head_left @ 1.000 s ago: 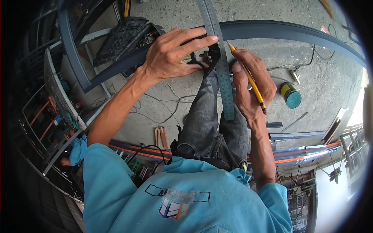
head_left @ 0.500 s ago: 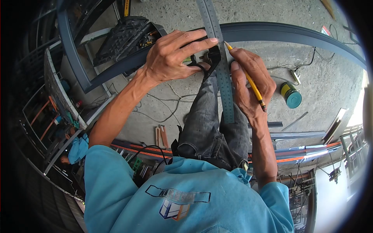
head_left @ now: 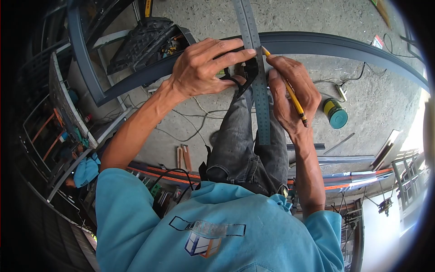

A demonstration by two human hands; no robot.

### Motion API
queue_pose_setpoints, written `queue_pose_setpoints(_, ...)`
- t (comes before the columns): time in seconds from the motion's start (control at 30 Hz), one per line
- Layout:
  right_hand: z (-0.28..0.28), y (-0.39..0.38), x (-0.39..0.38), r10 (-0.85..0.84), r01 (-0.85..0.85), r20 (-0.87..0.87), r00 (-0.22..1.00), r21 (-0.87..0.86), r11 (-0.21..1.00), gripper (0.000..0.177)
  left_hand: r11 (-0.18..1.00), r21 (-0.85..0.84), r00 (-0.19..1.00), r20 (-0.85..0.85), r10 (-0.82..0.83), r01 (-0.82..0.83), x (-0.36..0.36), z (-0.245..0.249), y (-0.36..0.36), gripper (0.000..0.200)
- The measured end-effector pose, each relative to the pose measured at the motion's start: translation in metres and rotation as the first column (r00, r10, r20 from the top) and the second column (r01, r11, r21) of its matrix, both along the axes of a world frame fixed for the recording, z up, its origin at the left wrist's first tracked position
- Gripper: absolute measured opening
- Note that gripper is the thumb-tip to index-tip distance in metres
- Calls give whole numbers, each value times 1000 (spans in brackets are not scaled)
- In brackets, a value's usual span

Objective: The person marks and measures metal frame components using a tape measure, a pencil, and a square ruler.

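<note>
A combination square lies across a dark grey metal bar (head_left: pixel 312 43), its steel blade (head_left: pixel 261 95) reaching down over my legs. My left hand (head_left: pixel 204 63) is closed on the square's black head (head_left: pixel 250 69), with the index and middle fingertips at the blade and the thumb below. A bit of green shows between the fingers. In my right hand (head_left: pixel 297 86) is a yellow pencil (head_left: pixel 294 100), its tip on or close to the bar beside the blade's right edge. The hand hides part of the pencil.
An open black toolbox (head_left: pixel 149 47) with small tools stands left on the concrete floor. A green and yellow can (head_left: pixel 336 113) and a cable connector (head_left: pixel 341 93) are at right. Orange and blue metal lengths (head_left: pixel 344 177) lie behind me. Another person's blue sleeve (head_left: pixel 87 171) shows far left.
The view has shifted slightly. Both hands keep their hold, and the pencil tip stays beside the square's blade with little visible movement.
</note>
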State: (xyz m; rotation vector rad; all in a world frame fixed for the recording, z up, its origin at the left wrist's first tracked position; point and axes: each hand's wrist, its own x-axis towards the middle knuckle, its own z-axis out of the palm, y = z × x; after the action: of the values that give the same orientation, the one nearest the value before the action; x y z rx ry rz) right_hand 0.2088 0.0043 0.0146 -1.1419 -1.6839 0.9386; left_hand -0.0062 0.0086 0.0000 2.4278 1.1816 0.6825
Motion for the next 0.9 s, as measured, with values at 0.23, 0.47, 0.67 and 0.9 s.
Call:
queue_pose_setpoints(0.23,27,-45,68,697,-58,418,582,-834,549,33,1000,11,1000,29,3,-3,3,-3,-3,71)
queue_pose_setpoints(0.47,17,-77,20,-86,-260,-334,939,-848,461,40,995,91,998,-55,38,-33,4,4,-9,74)
queue_pose_setpoints(0.67,83,-49,44,-55,8,-36,998,-759,651,32,952,-64,932,198,305,-298,17,51,-52,58)
queue_pose_setpoints(0.9,65,118,42,-320,299,34,947,-459,836,33,811,-471,891,103,442,-348,18,31,3,49)
